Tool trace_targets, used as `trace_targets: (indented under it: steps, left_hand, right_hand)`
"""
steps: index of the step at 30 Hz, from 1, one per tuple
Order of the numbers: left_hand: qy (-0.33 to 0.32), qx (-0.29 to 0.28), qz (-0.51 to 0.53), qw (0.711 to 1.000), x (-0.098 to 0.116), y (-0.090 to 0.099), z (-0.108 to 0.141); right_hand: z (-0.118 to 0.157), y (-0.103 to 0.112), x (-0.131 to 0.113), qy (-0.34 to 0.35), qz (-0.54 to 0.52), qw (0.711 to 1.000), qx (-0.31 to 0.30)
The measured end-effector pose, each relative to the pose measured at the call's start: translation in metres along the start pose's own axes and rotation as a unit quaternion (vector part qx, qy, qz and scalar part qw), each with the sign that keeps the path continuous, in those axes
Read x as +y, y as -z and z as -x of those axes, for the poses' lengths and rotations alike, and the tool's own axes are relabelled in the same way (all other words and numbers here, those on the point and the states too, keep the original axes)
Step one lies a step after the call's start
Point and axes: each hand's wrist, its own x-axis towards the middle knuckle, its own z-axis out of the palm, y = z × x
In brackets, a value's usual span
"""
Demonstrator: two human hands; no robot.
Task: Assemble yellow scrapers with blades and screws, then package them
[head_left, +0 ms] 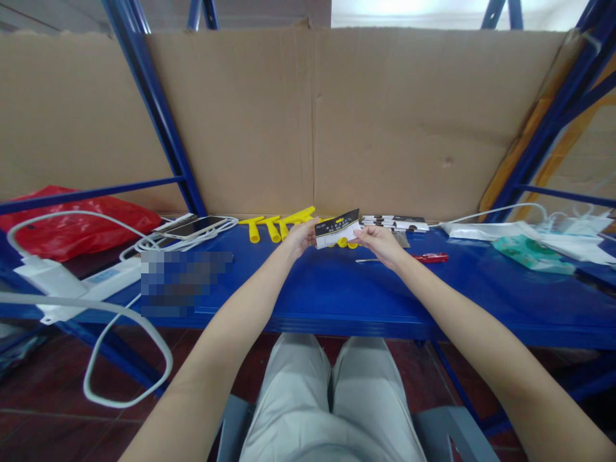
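Note:
Between my two hands, above the blue table [327, 301], is a small black-and-white printed card [338, 230]. My left hand [301, 237] pinches its left edge, and my right hand [379, 242] grips its right edge. Several yellow T-shaped plastic tools [273, 228] lie in a row at the back, partly hidden by my left hand and the card. A stack of similar black-and-white cards [395, 223] rests behind my right hand. Under my right wrist lies a screwdriver with a red handle [433, 258], its shaft pointing left.
A white power strip [115, 280] with looping cables sits at left, near a phone [195, 226] and a red plastic bag [77, 224]. A green-and-white packet [532, 254] lies at right. Cardboard [231, 122] walls the back between blue posts [158, 109].

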Motion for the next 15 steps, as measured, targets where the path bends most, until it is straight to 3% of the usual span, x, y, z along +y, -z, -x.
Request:
trace_targets:
  steps: [5,11,15]
  left_hand:
    - [-0.009,-0.035,-0.013,0.999,0.001,0.005,-0.002]
    - [-0.044,-0.079,0.042,0.995,-0.001,-0.01,0.01]
    - [-0.064,-0.053,0.057,0.995,-0.002,-0.015,0.012]
  right_hand:
    - [0.0,0.0,0.0,-0.012,-0.017,1.0,-0.018]
    - [-0.001,-0.001,0.003,-0.02,-0.005,1.0,-0.013]
    - [-0.001,-0.001,0.003,-0.018,-0.011,1.0,0.01]
